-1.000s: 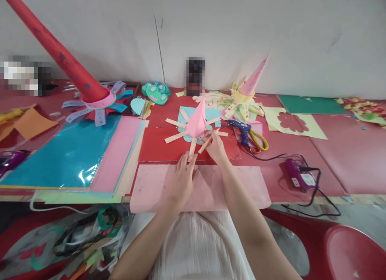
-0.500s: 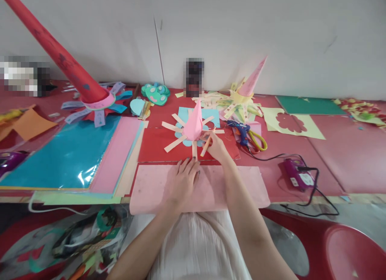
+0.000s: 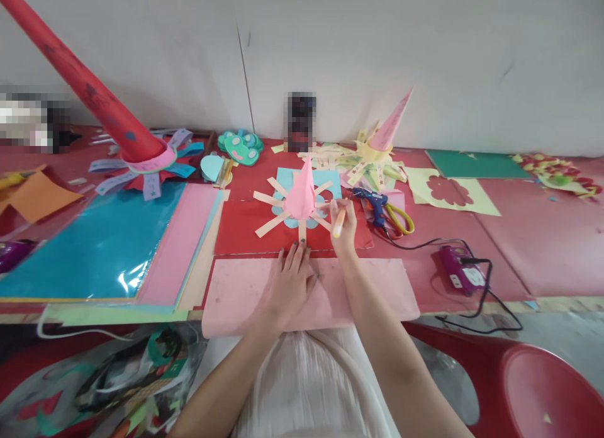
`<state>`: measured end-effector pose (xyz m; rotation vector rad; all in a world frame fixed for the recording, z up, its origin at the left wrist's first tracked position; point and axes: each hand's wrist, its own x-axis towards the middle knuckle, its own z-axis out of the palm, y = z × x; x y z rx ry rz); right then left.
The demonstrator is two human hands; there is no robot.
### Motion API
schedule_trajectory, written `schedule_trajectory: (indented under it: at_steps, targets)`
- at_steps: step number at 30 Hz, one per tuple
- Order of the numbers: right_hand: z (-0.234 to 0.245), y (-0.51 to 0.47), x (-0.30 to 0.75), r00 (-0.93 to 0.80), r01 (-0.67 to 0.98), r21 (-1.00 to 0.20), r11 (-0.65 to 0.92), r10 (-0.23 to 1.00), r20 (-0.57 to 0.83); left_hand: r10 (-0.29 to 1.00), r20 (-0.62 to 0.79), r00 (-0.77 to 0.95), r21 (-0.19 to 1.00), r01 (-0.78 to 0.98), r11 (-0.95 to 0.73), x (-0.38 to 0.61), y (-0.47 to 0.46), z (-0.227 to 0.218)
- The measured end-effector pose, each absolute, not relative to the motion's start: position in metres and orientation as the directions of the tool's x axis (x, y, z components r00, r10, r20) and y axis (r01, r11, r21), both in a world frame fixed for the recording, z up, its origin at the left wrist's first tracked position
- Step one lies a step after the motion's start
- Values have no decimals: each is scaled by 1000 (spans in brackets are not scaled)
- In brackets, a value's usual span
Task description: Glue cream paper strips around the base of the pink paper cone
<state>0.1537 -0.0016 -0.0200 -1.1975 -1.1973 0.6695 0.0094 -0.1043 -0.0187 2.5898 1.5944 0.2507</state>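
Note:
A small pink paper cone (image 3: 300, 194) stands on a red sheet (image 3: 245, 231), ringed by several tan paper strips and a blue flower cutout. My right hand (image 3: 343, 227) is closed around a peach-coloured marker (image 3: 338, 223) just right of the cone, near one strip. My left hand (image 3: 289, 284) lies flat, fingers spread, on a pale pink sheet (image 3: 377, 287) at the table's near edge, its fingertips close to the lowest strip.
A blue glue gun (image 3: 372, 202) and yellow scissors (image 3: 400, 219) lie right of the cone, a purple device (image 3: 455, 269) with a black cord beyond. Teal and pink sheets (image 3: 108, 243) lie left. A long red cone (image 3: 94, 95) and a yellow-pink cone (image 3: 384, 136) stand behind.
The right hand has swung the marker from slanting low beside the strips to nearly upright by the cone. The left hand stays flat on the pink sheet. The view shifted slightly.

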Motion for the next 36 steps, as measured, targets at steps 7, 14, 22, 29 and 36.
schedule_trajectory:
  at_steps: [7, 14, 22, 29, 36]
  targets:
    - [-20, -9, 128, 186, 26, -988, 153, 970, 156, 893, 77, 444, 163, 878, -450, 8, -104, -21]
    - [-31, 0, 133, 166, 279, -948, 154, 964, 205, 889, 91, 449, 172, 872, -458, 8, -103, -17]
    - [-28, -3, 131, 106, 370, -915, 159, 972, 211, 888, 61, 455, 170, 872, -459, 9, -102, -15]
    - [-28, -3, 132, 143, 357, -923, 142, 968, 204, 886, 78, 456, 188, 866, -463, 8, -103, -18]
    - [-28, -3, 132, 120, 364, -917, 162, 968, 219, 889, 73, 452, 191, 869, -457, 9, -102, -15]
